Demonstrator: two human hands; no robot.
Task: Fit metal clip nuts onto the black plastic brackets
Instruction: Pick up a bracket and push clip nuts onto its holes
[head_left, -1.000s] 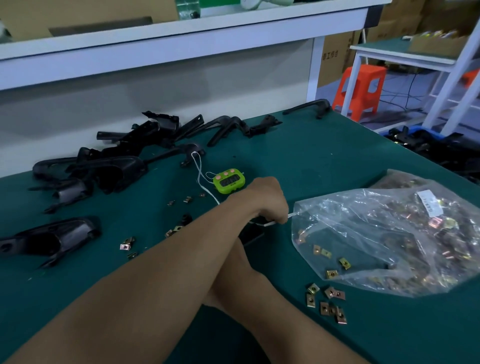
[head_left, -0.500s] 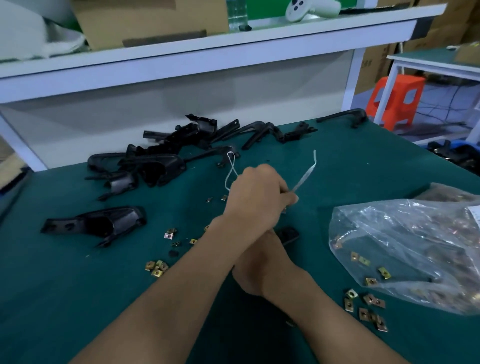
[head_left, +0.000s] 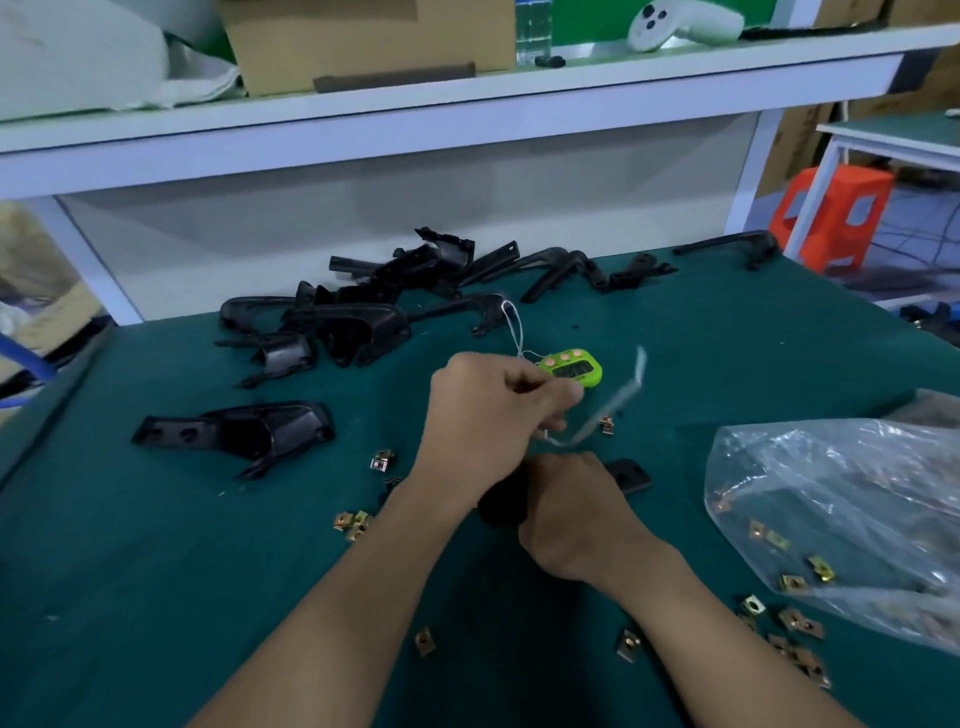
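Observation:
My right hand (head_left: 571, 514) grips a black plastic bracket at the table's middle; only the bracket's flat end (head_left: 629, 476) and a dark part by my wrist show. Just above it, my left hand (head_left: 488, 415) pinches a thin white strip (head_left: 608, 410), which is blurred and bends up to the right. Loose brass-coloured clip nuts lie on the green mat: a small cluster (head_left: 355, 525) at the left, one (head_left: 607, 424) by the strip, and several (head_left: 795, 623) at the lower right. A clear bag of clip nuts (head_left: 841, 519) lies at the right.
A pile of black brackets (head_left: 363, 312) lies at the back of the mat, with a single bracket (head_left: 239, 434) to the left. A green timer (head_left: 571, 370) on a white cord sits behind my left hand. A white shelf (head_left: 467, 119) overhangs the back.
My left hand has lifted away from the bag's mouth, up and to the left, with the white strip in it. My right hand has stayed low on the bracket. The view has tilted up.

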